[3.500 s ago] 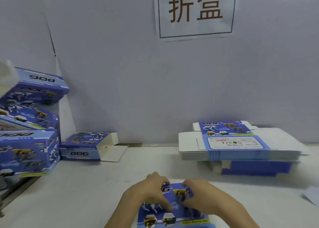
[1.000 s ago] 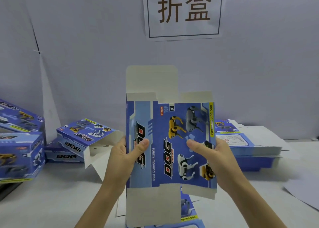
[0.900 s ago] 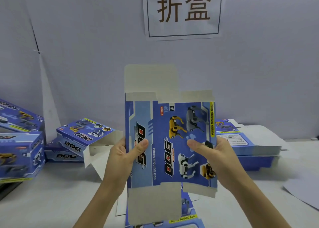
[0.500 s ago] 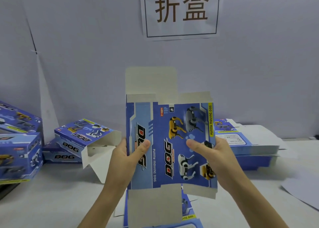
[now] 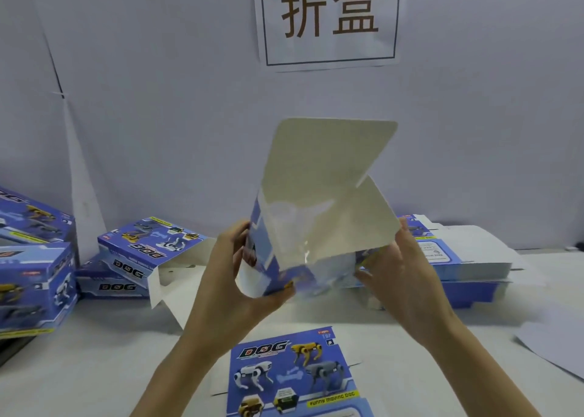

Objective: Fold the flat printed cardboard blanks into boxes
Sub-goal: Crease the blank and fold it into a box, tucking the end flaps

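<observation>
I hold a blue printed cardboard blank [image 5: 319, 202] in the air in front of me, tilted away, with its white inner side and tall top flap facing me. My left hand [image 5: 235, 285] grips its lower left edge, fingers wrapped under the blue panel. At the lower right side my right hand [image 5: 399, 277] grips the blank, fingers spread behind it. The blank is blurred where it bulges open. Another flat blank [image 5: 292, 374] with dog pictures lies on the table below my wrists.
A stack of flat blanks [image 5: 467, 258] lies at the right rear. Folded blue boxes [image 5: 31, 284] are piled at the left, with one open-ended box [image 5: 148, 252] leaning beside them. A white sheet [image 5: 556, 350] lies at the right edge. A paper sign [image 5: 328, 18] hangs on the wall.
The blank faced me flat and upright with its printed side showing; now it is tipped back and spread open, white inside toward me. Both hands have shifted to its lower edges.
</observation>
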